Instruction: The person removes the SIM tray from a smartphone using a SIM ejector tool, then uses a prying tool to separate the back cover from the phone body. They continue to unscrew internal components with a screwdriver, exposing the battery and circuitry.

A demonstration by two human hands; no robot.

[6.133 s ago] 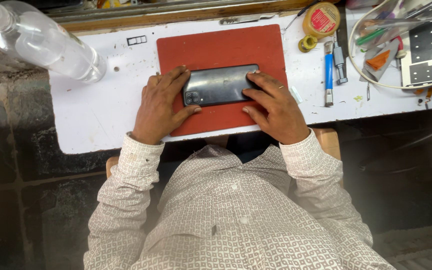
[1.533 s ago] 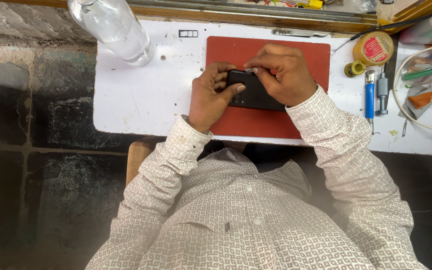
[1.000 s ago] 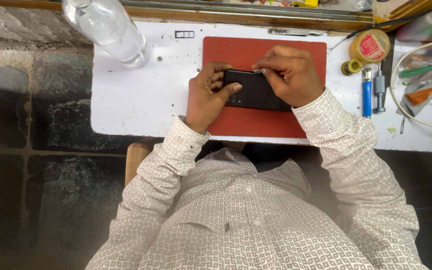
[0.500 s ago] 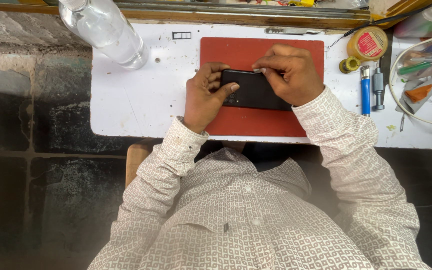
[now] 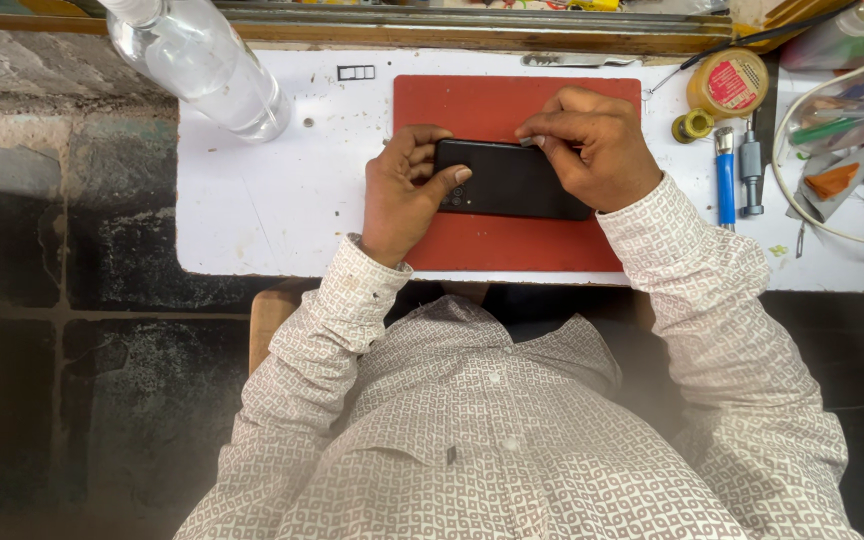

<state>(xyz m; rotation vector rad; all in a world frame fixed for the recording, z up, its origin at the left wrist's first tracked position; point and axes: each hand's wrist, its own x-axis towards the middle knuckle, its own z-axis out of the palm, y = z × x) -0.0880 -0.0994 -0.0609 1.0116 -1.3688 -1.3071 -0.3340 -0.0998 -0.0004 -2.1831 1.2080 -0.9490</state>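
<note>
A black phone (image 5: 507,180) lies back-up on a red mat (image 5: 512,105) in the middle of a white table (image 5: 252,200). My left hand (image 5: 402,190) grips the phone's left end, thumb across the back near the camera. My right hand (image 5: 592,145) is curled over the phone's upper right edge, fingertips pressing along the top rim. Both wrists rest at the mat's near side.
A clear plastic bottle (image 5: 202,60) stands at the table's far left. Right of the mat lie a round yellow tin (image 5: 727,85), a blue-handled tool (image 5: 727,185), a grey-handled tool (image 5: 750,175) and a tray of small tools (image 5: 842,150). Dark stone floor lies to the left.
Six seconds ago the phone lay flat under both hands; since then my right hand has shifted onto its top edge. Over the last second the hands and phone barely moved.
</note>
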